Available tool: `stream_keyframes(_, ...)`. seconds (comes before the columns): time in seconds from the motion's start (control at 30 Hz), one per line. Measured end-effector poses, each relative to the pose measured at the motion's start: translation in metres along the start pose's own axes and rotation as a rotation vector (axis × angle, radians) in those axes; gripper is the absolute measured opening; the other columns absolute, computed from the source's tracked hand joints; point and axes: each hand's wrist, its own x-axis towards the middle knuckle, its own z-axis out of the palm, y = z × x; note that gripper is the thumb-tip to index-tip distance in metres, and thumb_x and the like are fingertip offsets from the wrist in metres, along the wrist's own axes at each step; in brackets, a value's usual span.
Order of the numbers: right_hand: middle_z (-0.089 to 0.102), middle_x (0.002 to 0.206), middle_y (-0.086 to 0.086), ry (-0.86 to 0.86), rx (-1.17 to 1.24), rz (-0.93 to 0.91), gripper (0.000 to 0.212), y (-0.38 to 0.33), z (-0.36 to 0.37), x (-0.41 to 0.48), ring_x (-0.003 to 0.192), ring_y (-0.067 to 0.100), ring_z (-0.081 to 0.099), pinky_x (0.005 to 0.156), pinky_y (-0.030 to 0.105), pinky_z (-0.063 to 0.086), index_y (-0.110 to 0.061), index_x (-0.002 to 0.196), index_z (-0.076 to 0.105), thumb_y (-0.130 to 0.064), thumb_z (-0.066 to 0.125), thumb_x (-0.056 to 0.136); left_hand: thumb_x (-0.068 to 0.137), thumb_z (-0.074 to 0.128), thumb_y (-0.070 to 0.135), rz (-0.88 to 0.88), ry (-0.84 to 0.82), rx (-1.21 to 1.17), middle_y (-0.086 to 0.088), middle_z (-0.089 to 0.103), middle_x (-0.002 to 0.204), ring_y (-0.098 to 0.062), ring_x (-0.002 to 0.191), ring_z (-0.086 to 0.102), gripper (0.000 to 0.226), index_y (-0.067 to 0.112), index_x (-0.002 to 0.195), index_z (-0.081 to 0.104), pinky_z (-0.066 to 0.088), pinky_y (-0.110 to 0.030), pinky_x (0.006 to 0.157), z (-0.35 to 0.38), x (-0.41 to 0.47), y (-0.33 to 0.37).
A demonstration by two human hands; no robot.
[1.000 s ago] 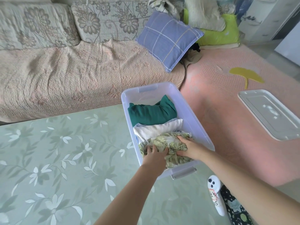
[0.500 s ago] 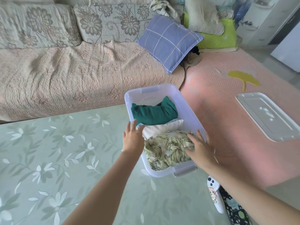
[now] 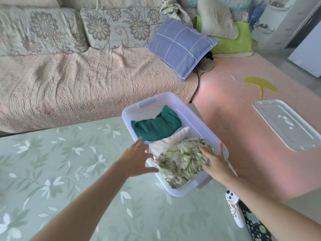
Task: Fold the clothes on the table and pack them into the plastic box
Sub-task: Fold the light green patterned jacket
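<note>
Table (image 3: 69,171): green flowered cover; no loose clothes show on it, so the packing looks close to done.
Left hand (image 3: 136,158): beside the box's left wall, fingers (image 3: 139,141) straight and spread wide, holding nothing. It is blurred, so whether it touches the wall I cannot tell.
Box (image 3: 196,119): clear plastic, at the table's right edge, set askew to it.
Green cloth (image 3: 156,126): rolled, at the far end of the box.
White cloth (image 3: 171,141): in the middle, between the green and the print, partly under the print.
Print cloth (image 3: 182,160): leaf pattern, at the near end; rumpled, its top about level with the rim.
Right hand (image 3: 214,160): lying on the print cloth's right side, fingers (image 3: 204,150) spread and flat on the fabric, one finger straight up along the box's right rim; it presses rather than grasps.
Lid (image 3: 284,124): off the box, well apart to the right on the pink cover.
Risk, slide: the box is light and near the edge; an uneven push from either hand could tip or shove it off the right side.
Risk, unfolding: once the pressing hand lifts, the print cloth may spring up and loosen.
Risk, lid: cloth standing above the rim could catch under the lid and stop it from seating.
</note>
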Motion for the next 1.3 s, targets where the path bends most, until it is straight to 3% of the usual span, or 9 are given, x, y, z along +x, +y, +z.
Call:
stream_keyframes(0.2, -0.015, 0.152, -0.017, -0.011, -0.042, -0.276, 0.072, -0.044, 0.001, 0.027, 0.135, 0.012, -0.033, 0.108, 0.032, 0.030, -0.030, 0.149, 0.018, 0.010, 0.040, 0.093, 0.063, 0.068, 0.069, -0.096, 0.031, -0.054, 0.011, 0.060, 0.084, -0.012, 0.083, 0.056, 0.039, 0.040, 0.089, 0.071, 0.053, -0.035, 0.079, 0.022, -0.061, 0.010)
stream_keyframes(0.27, -0.020, 0.149, -0.017, 0.010, -0.091, -0.309, 0.071, -0.061, 0.010, 0.033, 0.135, 0.013, -0.033, 0.106, 0.030, 0.031, -0.030, 0.150, 0.017, 0.008, 0.040, 0.094, 0.063, 0.061, 0.074, -0.129, 0.091, -0.157, 0.018, 0.058, 0.070, -0.006, 0.067, 0.054, 0.037, 0.041, 0.076, 0.071, 0.054, -0.026, 0.062, 0.030, -0.077, 0.015)
stream_keyframes(0.37, -0.020, 0.150, -0.016, 0.079, -0.037, -0.290, 0.071, -0.076, 0.021, 0.031, 0.141, 0.017, -0.027, 0.106, 0.032, 0.031, -0.030, 0.149, 0.018, 0.003, 0.047, 0.093, 0.081, 0.037, 0.069, -0.255, 0.216, -0.401, 0.017, 0.067, 0.086, -0.008, 0.081, 0.057, 0.050, 0.035, 0.093, 0.072, 0.045, -0.024, 0.076, 0.022, -0.092, 0.005)
stream_keyframes(0.47, -0.021, 0.152, -0.009, 0.216, 0.055, -0.226, 0.076, -0.081, 0.028, 0.021, 0.145, 0.021, -0.018, 0.111, 0.024, 0.013, -0.020, 0.152, 0.013, 0.003, 0.051, 0.091, 0.078, 0.063, 0.021, -0.366, 0.529, -0.289, 0.004, 0.069, 0.086, -0.019, 0.084, 0.059, 0.014, 0.020, 0.087, 0.073, 0.042, -0.027, 0.077, 0.020, -0.099, -0.032)
stream_keyframes(0.57, -0.017, 0.157, 0.002, 0.288, 0.159, -0.112, 0.085, -0.080, 0.034, 0.013, 0.145, 0.017, -0.016, 0.108, 0.014, 0.007, -0.011, 0.152, 0.001, 0.004, 0.056, 0.089, 0.084, 0.064, 0.014, -0.760, 0.467, -0.318, -0.012, 0.050, 0.132, -0.035, 0.119, 0.046, 0.051, 0.013, 0.133, 0.051, 0.037, -0.043, 0.097, 0.018, -0.107, -0.074)
stream_keyframes(0.67, 0.010, 0.157, 0.016, 0.239, 0.288, 0.174, 0.083, -0.078, 0.038, 0.011, 0.144, 0.028, 0.014, 0.109, 0.036, 0.026, -0.006, 0.151, 0.002, -0.007, 0.059, 0.091, 0.092, 0.059, 0.025, -0.986, 0.203, -0.531, -0.019, 0.030, 0.148, -0.038, 0.130, 0.038, 0.078, 0.011, 0.151, 0.011, 0.036, -0.046, 0.099, 0.017, -0.107, -0.101)
stream_keyframes(0.8, 0.052, 0.126, 0.024, 0.165, 0.388, 0.364, 0.055, -0.080, 0.046, 0.009, 0.106, 0.040, 0.055, 0.073, 0.034, 0.041, -0.005, 0.145, 0.023, -0.009, 0.048, 0.096, 0.090, 0.042, -0.003, -1.065, 0.165, -0.518, -0.021, 0.060, 0.114, -0.039, 0.099, 0.057, 0.050, 0.007, 0.138, 0.032, 0.047, -0.046, 0.078, 0.024, -0.101, -0.117)
stream_keyframes(1.03, 0.042, 0.138, 0.018, 0.108, 0.412, 0.289, 0.051, -0.111, 0.059, -0.001, 0.113, 0.033, 0.049, 0.076, 0.028, 0.033, -0.005, 0.144, 0.024, -0.003, 0.043, 0.096, 0.089, 0.044, -0.003, -1.031, 0.161, -0.562, -0.008, 0.052, 0.069, -0.027, 0.064, 0.048, 0.072, 0.023, 0.149, 0.015, 0.042, -0.040, 0.061, 0.041, -0.168, -0.118)
stream_keyframes(1.3, 0.031, 0.146, 0.017, -0.098, 0.385, 0.116, 0.051, -0.210, 0.112, -0.029, 0.133, 0.028, 0.035, 0.094, 0.026, 0.032, -0.004, 0.144, 0.024, -0.003, 0.042, 0.097, 0.081, 0.048, -0.007, -1.277, 0.224, -0.779, -0.027, 0.060, 0.072, -0.035, 0.059, 0.055, 0.062, 0.019, 0.135, 0.032, 0.042, -0.038, 0.054, 0.060, -0.320, -0.131)
